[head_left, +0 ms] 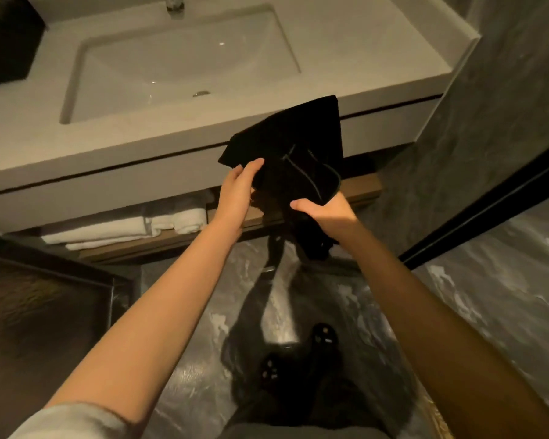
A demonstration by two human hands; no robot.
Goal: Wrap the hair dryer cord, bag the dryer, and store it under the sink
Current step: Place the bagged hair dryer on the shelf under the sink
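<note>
Together both hands (279,201) hold the black bag (293,144) before the sink (76,77).

Wooden shelf (362,188) under sink, folded white towels (124,229) on it

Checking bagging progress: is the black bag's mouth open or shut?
Open: the black bag shows a curved rim gaping between left hand and right hand.

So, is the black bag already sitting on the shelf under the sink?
No, the black bag is held up in front of the counter edge by the left hand and right hand, above the shelf.
</note>
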